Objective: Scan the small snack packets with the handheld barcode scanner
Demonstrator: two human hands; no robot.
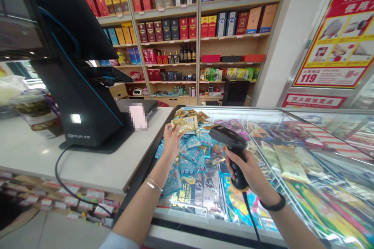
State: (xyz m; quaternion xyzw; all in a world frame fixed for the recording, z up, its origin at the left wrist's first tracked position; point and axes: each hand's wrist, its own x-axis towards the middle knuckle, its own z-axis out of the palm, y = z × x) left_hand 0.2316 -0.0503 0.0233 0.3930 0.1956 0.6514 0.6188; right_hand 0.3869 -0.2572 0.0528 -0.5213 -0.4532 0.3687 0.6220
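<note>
My left hand [172, 138] pinches a gold foil packet [187, 124] above a heap of packets, its pale label area facing up. My right hand [244, 165] is wrapped round the handle of a black barcode scanner [229, 137], whose head points left toward the gold packet without touching it. A cable hangs from the scanner's handle. Beneath both hands, blue packets [187, 165] and more gold packets [201, 116] are piled over the left part of a glass-topped freezer [280, 114].
To the left, a white counter [140, 155] carries a black checkout terminal [87, 97] and a plastic tub [37, 111]. Its cable droops over the counter's front edge. Shelves [169, 9] of boxes and bottles stand behind. Larger packages [290, 161] lie inside the freezer at right.
</note>
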